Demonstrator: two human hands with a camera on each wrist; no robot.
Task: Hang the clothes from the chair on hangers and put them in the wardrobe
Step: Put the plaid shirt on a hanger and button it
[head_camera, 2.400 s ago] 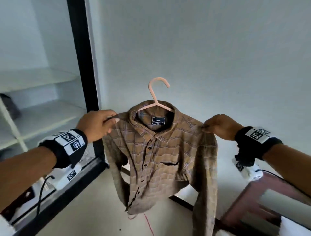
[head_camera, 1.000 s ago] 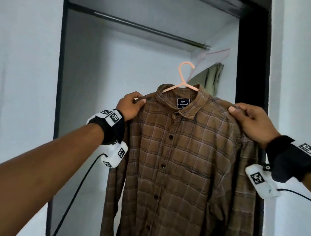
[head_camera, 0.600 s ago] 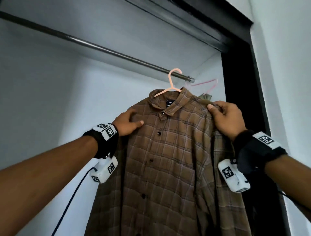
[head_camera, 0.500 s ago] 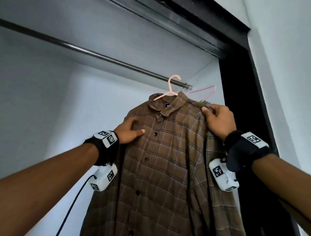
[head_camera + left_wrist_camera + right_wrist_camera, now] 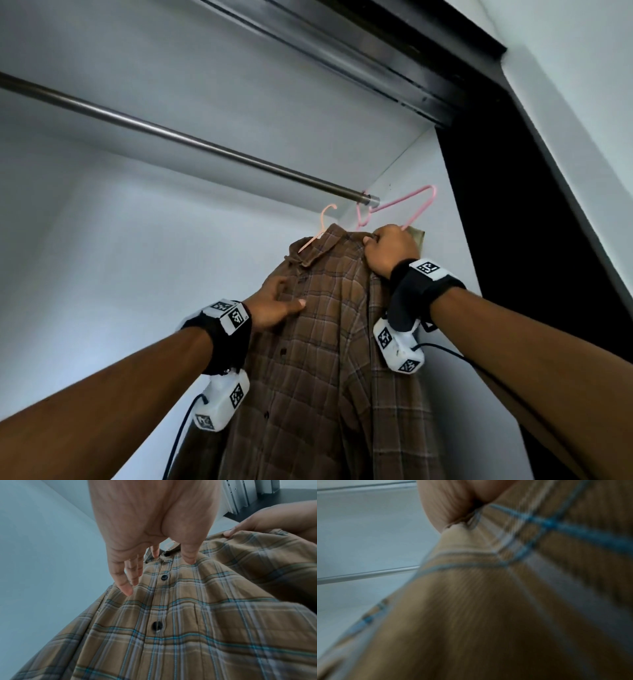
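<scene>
A brown plaid shirt (image 5: 329, 342) hangs on a peach hanger (image 5: 323, 224) held up inside the wardrobe. The hanger's hook sits just below the metal rod (image 5: 205, 147), near the rod's right end. My right hand (image 5: 387, 250) grips the shirt's shoulder and the hanger arm under it. The right wrist view shows the bunched cloth (image 5: 471, 615) up close and blurred. My left hand (image 5: 289, 294) lies flat on the shirt's chest below the collar. Its straight fingers (image 5: 123, 582) touch the cloth (image 5: 188, 615) beside the button placket.
A pink hanger (image 5: 411, 205) with an olive garment (image 5: 418, 235) hangs at the rod's right end, just behind my right hand. The black wardrobe frame (image 5: 513, 171) stands close on the right, and the door track (image 5: 342, 44) runs overhead. The rod is bare to the left.
Both hands have lifted the shirt higher and to the right, so the hook is now close under the rod's end. One second ago the left hand pinched the shoulder; now it lies flat.
</scene>
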